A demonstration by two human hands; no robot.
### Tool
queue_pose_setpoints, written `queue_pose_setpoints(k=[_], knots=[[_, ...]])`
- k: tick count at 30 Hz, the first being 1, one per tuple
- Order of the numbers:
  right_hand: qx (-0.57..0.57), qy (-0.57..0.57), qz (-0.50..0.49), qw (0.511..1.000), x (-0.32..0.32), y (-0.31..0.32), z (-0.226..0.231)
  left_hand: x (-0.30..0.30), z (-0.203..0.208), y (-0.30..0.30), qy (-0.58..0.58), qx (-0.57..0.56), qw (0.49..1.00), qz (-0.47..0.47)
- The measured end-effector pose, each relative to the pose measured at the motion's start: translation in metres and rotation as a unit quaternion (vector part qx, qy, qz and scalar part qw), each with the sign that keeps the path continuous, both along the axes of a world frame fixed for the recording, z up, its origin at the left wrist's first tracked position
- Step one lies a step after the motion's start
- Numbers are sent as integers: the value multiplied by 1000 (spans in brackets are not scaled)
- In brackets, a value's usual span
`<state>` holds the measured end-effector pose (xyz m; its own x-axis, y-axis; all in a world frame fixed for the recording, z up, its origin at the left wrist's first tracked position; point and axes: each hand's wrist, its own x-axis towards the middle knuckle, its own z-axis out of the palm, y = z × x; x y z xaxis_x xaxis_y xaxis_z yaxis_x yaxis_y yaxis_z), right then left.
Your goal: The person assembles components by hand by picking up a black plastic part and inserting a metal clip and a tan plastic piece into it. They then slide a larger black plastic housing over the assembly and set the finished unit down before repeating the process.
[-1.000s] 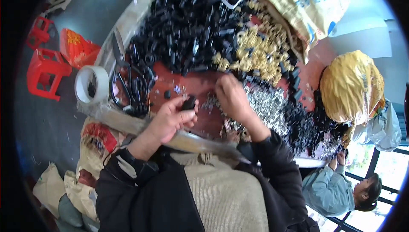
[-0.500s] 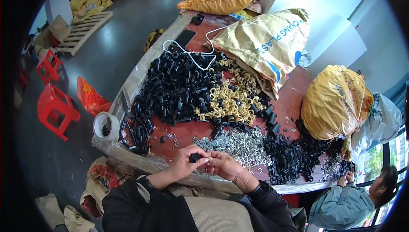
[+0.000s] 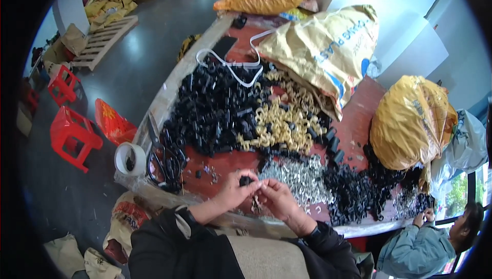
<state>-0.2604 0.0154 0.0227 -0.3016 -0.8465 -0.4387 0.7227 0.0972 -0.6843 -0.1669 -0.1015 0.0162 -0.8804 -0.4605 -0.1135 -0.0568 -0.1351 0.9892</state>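
My left hand (image 3: 234,193) is closed around a short black plastic part (image 3: 245,181) whose dark round end shows between thumb and fingers. The fingertips of my right hand (image 3: 281,198) are pinched together and meet the left fingertips beside that part. Whatever the right fingers grip is too small to make out. Both hands are above the near table edge. Just beyond them lies a heap of small silvery metal clips (image 3: 302,179). Farther off are a pile of tan, ring-like plastic pieces (image 3: 287,122) and a large pile of black plastic parts (image 3: 215,107).
Scissors (image 3: 154,131) and a white tape roll (image 3: 130,159) lie at the table's left edge. More black parts (image 3: 351,194) are heaped to the right. Sacks (image 3: 320,48) stand at the back. A co-worker (image 3: 420,245) sits at the right; red stools (image 3: 74,135) stand at the left.
Both hands have moved slightly away from me and to the right, with the black part still in the left. The whole view has shifted a little.
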Motion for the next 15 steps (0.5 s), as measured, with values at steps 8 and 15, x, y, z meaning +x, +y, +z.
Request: queue_pose_setpoints(k=[8,15], knots=[[28,435,-16,900,-16,7,7,0,16,-6,23,462,883,-80],[-40,690,-7,722,-4,23,21,13,4,1,7,397,910,-116]])
